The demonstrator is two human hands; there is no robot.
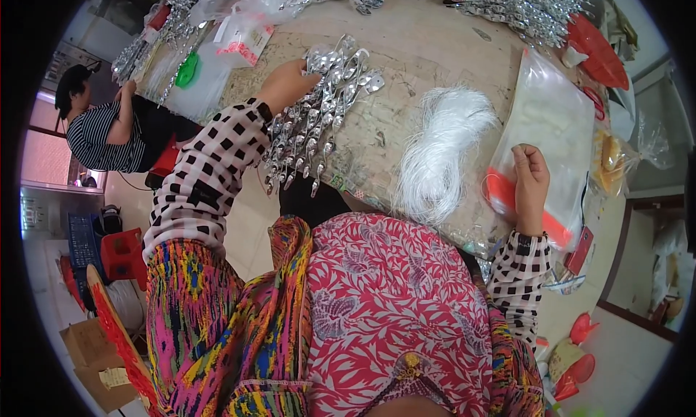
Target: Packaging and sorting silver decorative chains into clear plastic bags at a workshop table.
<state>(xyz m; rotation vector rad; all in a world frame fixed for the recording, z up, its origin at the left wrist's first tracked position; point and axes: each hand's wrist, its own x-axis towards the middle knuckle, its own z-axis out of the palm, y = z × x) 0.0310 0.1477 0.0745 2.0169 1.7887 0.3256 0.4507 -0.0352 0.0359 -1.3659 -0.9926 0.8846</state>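
Observation:
My left hand (288,85) is closed at the upper end of a bunch of shiny silver twisted pieces (322,120), which fan out over the near edge of the table. Some of its fingers are hidden behind the bunch. Over to the right, my right hand (533,181) is raised above clear plastic bags with an orange-red band (547,120). Its thumb and fingers are pinched together, and what they hold, if anything, is too fine to make out. Between my hands lies a loose hank of white string (446,152).
Heaps of similar silver pieces (515,11) line the far side of the worktable (406,47). A red basin (598,51) sits at the far right. Clear bags and a green object (187,69) lie at left, near another person in a striped top (109,141).

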